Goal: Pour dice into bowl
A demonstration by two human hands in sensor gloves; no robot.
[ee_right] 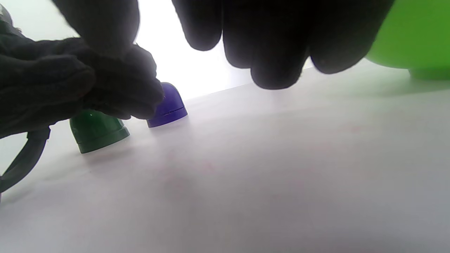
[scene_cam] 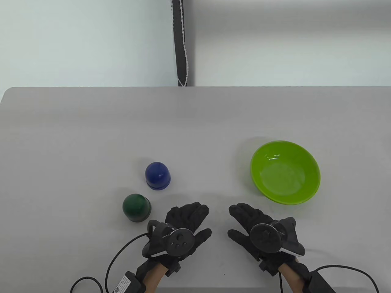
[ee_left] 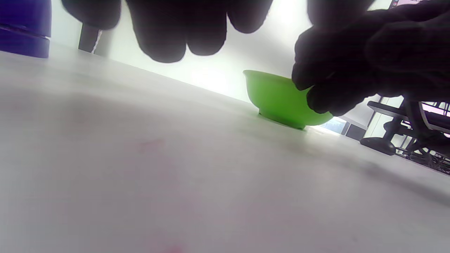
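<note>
Two domed cups are seen mouth-down left of centre: a glossy blue cup (scene_cam: 157, 175) and, nearer, a green cup (scene_cam: 136, 207). No dice are seen. A smooth lime bowl (scene_cam: 285, 171) sits well apart at right. The left hand (scene_cam: 180, 232) and right hand (scene_cam: 259, 232) are held empty, fingers relaxed, near the pale grey table (scene_cam: 91, 128). White wall behind.

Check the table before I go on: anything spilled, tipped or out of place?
Nothing stands out. The blue dice cup and green dice cup both stand dome-up, apart from each other. The green bowl sits upright and looks empty. No loose dice show. The left hand and right hand hold nothing.
</note>
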